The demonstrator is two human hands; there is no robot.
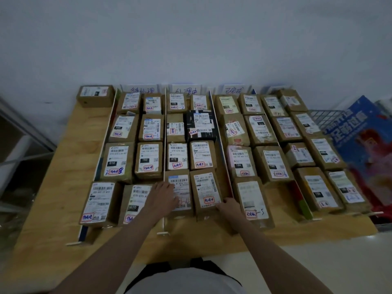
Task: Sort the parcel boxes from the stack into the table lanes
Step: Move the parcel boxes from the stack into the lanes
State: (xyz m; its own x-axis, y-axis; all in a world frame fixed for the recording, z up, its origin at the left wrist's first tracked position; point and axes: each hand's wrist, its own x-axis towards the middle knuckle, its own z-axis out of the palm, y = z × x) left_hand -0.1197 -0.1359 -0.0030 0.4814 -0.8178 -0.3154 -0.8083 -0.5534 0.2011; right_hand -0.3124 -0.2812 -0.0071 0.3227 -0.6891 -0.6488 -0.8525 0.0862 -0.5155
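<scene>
Head view: both hands reach to the lower middle of the frame, at the near end of the middle lane. The left hand (164, 195) lies flat, fingers straight, on a parcel box (179, 193). The right hand (228, 205) curls its fingers against the near right corner of the neighbouring box (205, 193); a full grip is unclear. White dividers (164, 132) fence the lanes on the wooden counter (63, 187). One lone box (95, 95) sits upper left. A blue carton (358, 132) stands at right.
</scene>
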